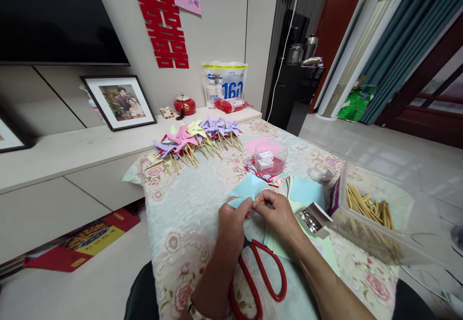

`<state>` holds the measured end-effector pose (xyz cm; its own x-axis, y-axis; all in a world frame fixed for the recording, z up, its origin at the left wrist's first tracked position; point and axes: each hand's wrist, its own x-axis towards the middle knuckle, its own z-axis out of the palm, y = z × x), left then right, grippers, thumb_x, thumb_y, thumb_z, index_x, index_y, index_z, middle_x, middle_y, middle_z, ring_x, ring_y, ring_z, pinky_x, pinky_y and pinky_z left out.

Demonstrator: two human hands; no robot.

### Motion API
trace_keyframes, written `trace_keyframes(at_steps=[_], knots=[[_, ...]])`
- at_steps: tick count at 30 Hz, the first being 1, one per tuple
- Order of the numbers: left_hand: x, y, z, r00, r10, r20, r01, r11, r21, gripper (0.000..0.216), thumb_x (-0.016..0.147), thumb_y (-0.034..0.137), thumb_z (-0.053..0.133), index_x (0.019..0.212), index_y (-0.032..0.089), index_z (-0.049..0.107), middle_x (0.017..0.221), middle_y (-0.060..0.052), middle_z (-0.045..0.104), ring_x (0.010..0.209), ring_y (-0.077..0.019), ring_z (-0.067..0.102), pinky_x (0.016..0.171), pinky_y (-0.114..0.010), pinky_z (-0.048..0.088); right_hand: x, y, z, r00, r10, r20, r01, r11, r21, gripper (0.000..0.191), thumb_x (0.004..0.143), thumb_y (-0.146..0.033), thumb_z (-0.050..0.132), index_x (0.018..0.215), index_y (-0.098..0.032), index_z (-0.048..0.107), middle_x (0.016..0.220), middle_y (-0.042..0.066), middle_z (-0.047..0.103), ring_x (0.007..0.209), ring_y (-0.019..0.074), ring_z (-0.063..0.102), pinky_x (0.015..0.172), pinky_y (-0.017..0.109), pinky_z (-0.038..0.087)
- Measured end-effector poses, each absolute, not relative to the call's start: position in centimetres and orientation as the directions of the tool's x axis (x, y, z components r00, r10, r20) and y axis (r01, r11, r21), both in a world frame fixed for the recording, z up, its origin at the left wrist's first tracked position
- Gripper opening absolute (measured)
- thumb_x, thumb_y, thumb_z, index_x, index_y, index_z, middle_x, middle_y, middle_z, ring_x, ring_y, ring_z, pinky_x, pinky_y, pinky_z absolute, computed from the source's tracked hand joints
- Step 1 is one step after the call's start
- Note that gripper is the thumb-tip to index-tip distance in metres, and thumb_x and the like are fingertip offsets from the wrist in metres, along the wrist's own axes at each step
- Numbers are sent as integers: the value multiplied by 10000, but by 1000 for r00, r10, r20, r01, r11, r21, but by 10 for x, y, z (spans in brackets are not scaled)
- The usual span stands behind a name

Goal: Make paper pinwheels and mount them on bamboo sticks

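Observation:
Above the table's near middle, my left hand is closed on a light blue sheet of paper, partly folded over near my fingers. My right hand meets it there, thumb and forefinger pinched at the paper's edge; whatever sits between those fingertips is too small to make out. Under my wrists lie scissors with red handles, their blades mostly hidden. Right of my right hand, a small open box of metal pins rests on pale green and blue paper sheets.
Several finished paper pinwheels on sticks lie at the table's far left. A clear round container with small white boxes stands beyond my hands. At right is a plastic bin of wooden sticks. A floral cloth covers the table.

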<state>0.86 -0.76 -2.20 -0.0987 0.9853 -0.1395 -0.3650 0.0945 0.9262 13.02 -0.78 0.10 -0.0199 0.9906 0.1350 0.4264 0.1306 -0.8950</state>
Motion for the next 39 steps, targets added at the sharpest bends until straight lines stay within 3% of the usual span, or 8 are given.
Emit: trace_keyframes(at_steps=[6,11,13,19,27,32,35,39], knots=[[-1,-5,-20,-107,971,-214,-371,161,914,234,642,330,760,624,160,600,516,31,538,484,-97,415,503,-242,324,136,-11,12,5,980,199,372,183,-910,188,783,-349,649,687,-188,647,624,-14,532,591,149,483,569,271,381],[-12,-7,-9,32,961,-275,-378,266,887,233,596,308,798,628,164,618,562,14,562,524,-113,477,489,-228,319,155,-7,15,221,938,266,249,209,-946,422,790,-414,696,1150,-197,660,965,66,657,831,206,589,716,322,470],[-15,-7,-8,89,959,-269,-330,283,901,229,603,307,796,614,163,618,543,17,552,500,-103,446,483,-228,309,160,-4,14,150,974,170,141,149,-979,592,765,-408,727,1298,-194,582,1026,76,670,901,224,614,760,340,483],[-17,-9,-10,176,954,-241,-169,271,948,251,658,321,734,537,178,567,468,45,477,449,-85,371,457,-225,272,155,-7,17,-191,978,-78,-136,-105,-985,858,715,-270,752,1482,-219,371,793,-20,671,683,175,625,632,292,481],[-16,-10,-5,180,959,-217,-34,227,973,211,659,283,690,544,184,544,475,57,450,440,-85,365,438,-226,274,150,-6,10,-165,986,-5,107,13,-994,889,673,-152,702,1498,-253,384,992,36,717,692,185,615,563,281,491],[-16,-5,-14,133,972,-193,45,188,981,138,642,286,692,630,179,605,496,45,520,459,-110,440,447,-229,322,151,-4,7,-116,988,105,269,133,-954,833,646,-131,691,1446,-249,489,1233,77,670,948,245,648,769,358,543],[-16,-4,-16,114,971,-209,57,204,977,151,628,284,707,627,181,597,477,51,519,448,-110,445,442,-225,322,151,-3,4,-109,988,108,290,136,-947,839,633,-124,685,1442,-251,498,1285,74,646,1046,262,622,860,385,521],[-16,-5,-13,153,959,-239,-55,249,967,170,625,257,741,615,177,592,445,67,506,426,-94,435,444,-215,334,149,-5,4,-90,995,48,230,67,-971,852,631,-116,658,1453,-247,479,1236,59,655,946,230,620,780,333,511]])
